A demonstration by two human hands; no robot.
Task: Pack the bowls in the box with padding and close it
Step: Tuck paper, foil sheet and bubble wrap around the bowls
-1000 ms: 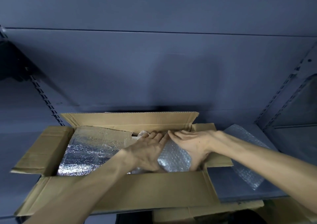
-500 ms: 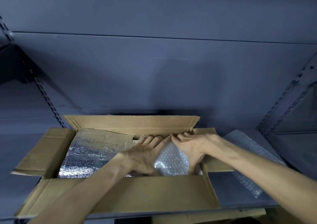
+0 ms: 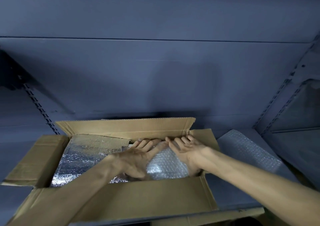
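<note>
An open cardboard box point(image 3: 138, 199) sits on a grey shelf with all its flaps spread. A silver foil sheet point(image 3: 83, 154) lines the left part of its inside. A bundle wrapped in bubble wrap point(image 3: 166, 165) lies in the right part; no bowl shows through it. My left hand point(image 3: 136, 158) lies over the bundle's left side with its fingers stretched toward the back wall. My right hand point(image 3: 187, 149) rests against the bundle's right side, palm turned inward and fingers straight, near the box's back right corner.
A loose sheet of bubble wrap point(image 3: 247, 151) lies on the shelf right of the box. Slotted shelf uprights stand at the left point(image 3: 39, 109) and right point(image 3: 284, 94). The shelf's grey back panel is close behind the box. More cardboard point(image 3: 207, 217) shows below the shelf's front edge.
Both hands have slid a little further toward the box's back wall along the bubble-wrapped bundle. My right hand's palm has turned more upward and inward. The view tilted slightly.
</note>
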